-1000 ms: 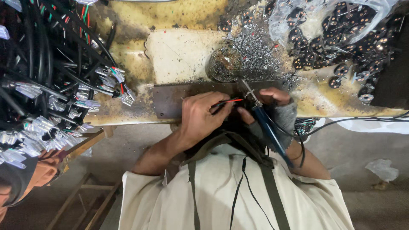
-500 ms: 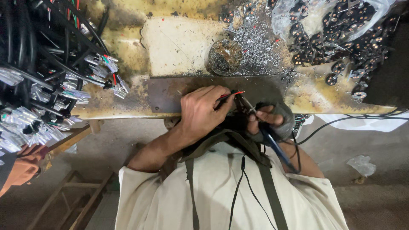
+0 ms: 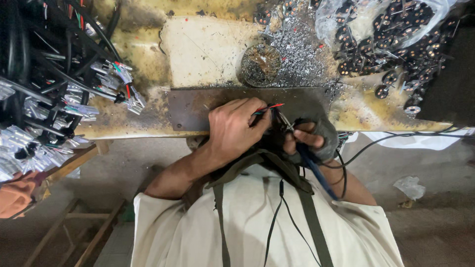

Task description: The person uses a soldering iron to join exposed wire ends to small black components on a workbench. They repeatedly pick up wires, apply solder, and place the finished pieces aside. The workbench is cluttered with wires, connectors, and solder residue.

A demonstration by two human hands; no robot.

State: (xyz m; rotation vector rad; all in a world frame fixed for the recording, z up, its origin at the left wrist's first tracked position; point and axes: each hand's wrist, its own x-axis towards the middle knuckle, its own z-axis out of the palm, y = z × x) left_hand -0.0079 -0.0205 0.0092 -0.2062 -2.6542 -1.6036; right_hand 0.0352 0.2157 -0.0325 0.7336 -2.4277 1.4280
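Both forearms come up from near the body and meet at the middle. Left hand is bare, knuckles up, fingers curled tight in a pinch. Right hand, in a fingerless glove, is clenched just beside it.

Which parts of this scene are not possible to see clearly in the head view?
- Where the soldering iron tip meets the thin red wires: too small, crowded by fingers.
- Palm of the left hand: turned away.
- Right hand: partly covered by a grey glove.
- Bundle of black cables: cut off by the left edge.
- Small black parts in the clear bag: too small to identify.
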